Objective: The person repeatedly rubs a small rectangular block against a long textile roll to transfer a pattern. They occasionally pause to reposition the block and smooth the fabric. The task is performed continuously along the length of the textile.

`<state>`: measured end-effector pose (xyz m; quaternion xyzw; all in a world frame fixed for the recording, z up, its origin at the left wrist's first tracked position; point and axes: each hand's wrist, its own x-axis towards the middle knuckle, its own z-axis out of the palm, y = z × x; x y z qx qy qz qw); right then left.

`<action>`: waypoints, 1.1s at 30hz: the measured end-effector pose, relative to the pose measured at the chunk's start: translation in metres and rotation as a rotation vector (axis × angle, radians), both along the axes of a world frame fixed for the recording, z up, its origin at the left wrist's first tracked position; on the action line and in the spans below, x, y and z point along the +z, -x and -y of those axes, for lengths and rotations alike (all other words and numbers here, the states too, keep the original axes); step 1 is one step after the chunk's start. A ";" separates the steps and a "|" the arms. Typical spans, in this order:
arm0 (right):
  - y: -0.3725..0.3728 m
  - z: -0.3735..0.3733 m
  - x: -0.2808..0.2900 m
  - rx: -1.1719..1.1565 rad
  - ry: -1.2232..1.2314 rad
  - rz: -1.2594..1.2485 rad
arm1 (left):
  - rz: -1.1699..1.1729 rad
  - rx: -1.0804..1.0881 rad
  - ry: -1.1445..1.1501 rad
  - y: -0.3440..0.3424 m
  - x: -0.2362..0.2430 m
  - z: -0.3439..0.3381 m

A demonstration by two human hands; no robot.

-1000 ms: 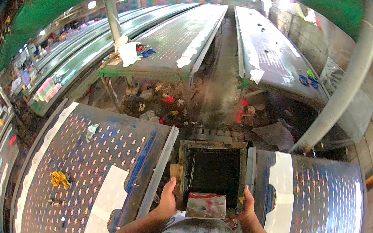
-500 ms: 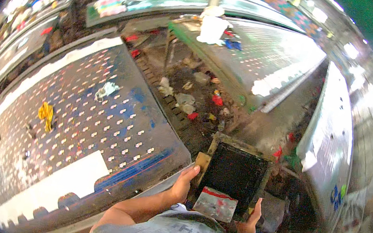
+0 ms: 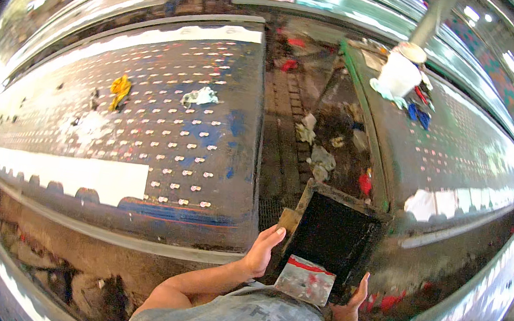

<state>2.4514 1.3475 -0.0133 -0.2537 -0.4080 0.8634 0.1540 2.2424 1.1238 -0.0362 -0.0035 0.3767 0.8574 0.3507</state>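
Note:
My left hand (image 3: 263,253) grips the left side of a dark rectangular screen frame (image 3: 335,234), its thumb lying along a wooden strip (image 3: 289,220) there. On the other side, my right hand (image 3: 350,303) holds the frame's lower right edge, thumb raised alongside it; most of its fingers are hidden. A grey metal plate (image 3: 304,285) with a red-smeared upper edge sits at the near end of the frame, close against my grey shirt.
A long table (image 3: 229,176) patterned with small prints fills the left, with a yellow cloth (image 3: 119,90) and pale rag (image 3: 200,96) on it. Another table (image 3: 444,166) at right bears a white bundle (image 3: 398,75) and blue items. Between them lies a littered gap (image 3: 296,133).
My view has swung left, so the left table now runs crosswise and the other tables have shifted round. Both hands still hold the frame, which has moved rightward in view.

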 end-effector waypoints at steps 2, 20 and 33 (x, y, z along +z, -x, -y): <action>0.021 -0.049 0.009 0.024 0.084 0.094 | 0.083 0.055 -0.088 -0.005 -0.004 -0.031; 0.270 -0.222 -0.003 0.492 0.213 0.140 | 0.104 0.511 -0.140 0.079 0.001 -0.136; 0.668 -0.267 0.032 0.675 0.234 -0.113 | -0.016 0.687 -0.156 0.428 0.048 -0.185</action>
